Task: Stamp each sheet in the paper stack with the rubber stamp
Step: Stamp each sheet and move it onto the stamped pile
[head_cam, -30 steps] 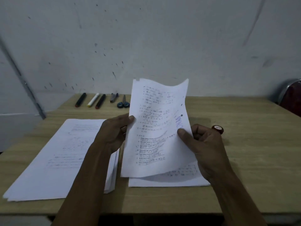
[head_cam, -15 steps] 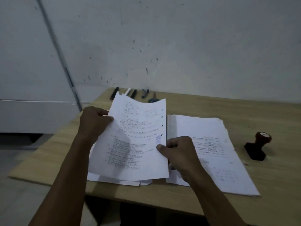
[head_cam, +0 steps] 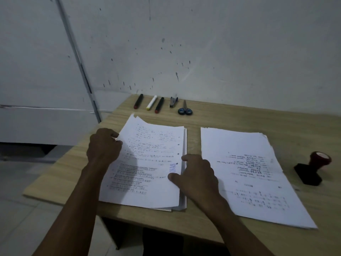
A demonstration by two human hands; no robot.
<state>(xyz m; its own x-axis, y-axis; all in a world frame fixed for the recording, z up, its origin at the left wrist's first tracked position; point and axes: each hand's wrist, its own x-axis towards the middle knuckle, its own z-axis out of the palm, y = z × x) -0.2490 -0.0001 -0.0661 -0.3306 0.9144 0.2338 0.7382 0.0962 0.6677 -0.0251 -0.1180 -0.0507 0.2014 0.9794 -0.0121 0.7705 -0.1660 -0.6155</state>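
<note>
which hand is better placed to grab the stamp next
Right, probably. The rubber stamp stands at the table's right edge, beyond the right stack, on the right hand's side. The left hand holds the stamped sheet on the far side.

Bare table (head_cam: 193, 115) strip runs between left pile (head_cam: 147, 163) and right pile (head_cam: 245, 172). Rubber stamp (head_cam: 311, 170) stands just right of the right pile. Markers (head_cam: 151, 102) and scissors (head_cam: 185, 110) line the far edge.
</note>
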